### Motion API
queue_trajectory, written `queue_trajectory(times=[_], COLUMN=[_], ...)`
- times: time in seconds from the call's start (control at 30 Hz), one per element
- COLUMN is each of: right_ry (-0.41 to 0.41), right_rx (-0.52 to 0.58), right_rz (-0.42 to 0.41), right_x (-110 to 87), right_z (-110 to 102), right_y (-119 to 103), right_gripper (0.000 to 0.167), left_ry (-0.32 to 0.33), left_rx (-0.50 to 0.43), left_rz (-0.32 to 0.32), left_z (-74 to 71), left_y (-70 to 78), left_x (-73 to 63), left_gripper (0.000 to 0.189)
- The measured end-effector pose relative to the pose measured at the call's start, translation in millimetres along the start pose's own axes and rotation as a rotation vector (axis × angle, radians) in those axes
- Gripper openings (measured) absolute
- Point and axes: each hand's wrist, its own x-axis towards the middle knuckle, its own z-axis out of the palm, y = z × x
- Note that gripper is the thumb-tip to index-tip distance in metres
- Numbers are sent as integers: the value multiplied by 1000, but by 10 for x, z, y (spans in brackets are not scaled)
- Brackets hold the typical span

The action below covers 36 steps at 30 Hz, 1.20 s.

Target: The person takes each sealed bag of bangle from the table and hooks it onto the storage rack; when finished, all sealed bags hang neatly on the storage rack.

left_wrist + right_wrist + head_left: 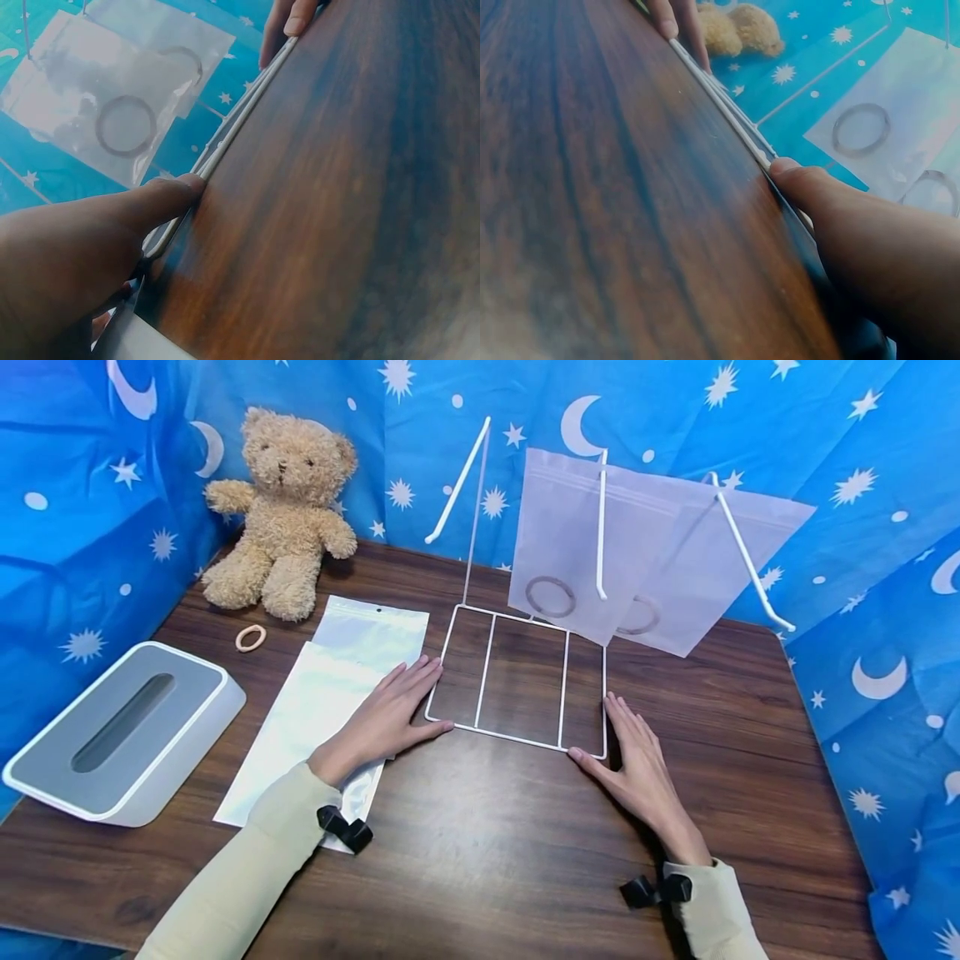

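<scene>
A white wire display rack (517, 739) stands on the table, its flat base towards me and three hooked arms rising at the back. My left hand (390, 706) rests at the base's front left corner, thumb along the front bar and straight fingers by the side bar. The right hand (637, 768) mirrors it at the front right corner, thumb tip on the bar. Two translucent zip bags hang from the rack: one bag (558, 535) on the middle hook, another bag (720, 560) on the right hook. A ring (551, 597) shows inside the nearer bag. The left hook (457, 481) is bare.
Flat white pouches (288, 718) lie under and beside my left forearm. Farther left are a wooden ring (251, 638), a grey-topped tissue box (180, 727) and a seated teddy bear (281, 518). A blue star-and-moon cloth (420, 410) hangs behind the wooden table (480, 860).
</scene>
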Motion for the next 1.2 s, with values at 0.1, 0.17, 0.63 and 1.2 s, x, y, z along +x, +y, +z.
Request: queue_trajectory(times=[0.1,0.17,0.63,1.2], right_ry=[3,0,10,3], right_rx=[0,0,-9,-13], right_rz=[-6,-7,2,11], right_x=[16,18,9,-36], right_z=[3,7,-9,-20], right_y=[0,-3,7,-5], right_gripper=[92,93,94,96], left_ry=[0,1,234,131], left_rx=[0,2,-127,-17], left_rz=[2,2,-94,-647], left_z=[1,-1,-598,-833], left_y=[1,6,83,-178], left_x=[14,17,-247,-1115], left_gripper=[88,88,55,76])
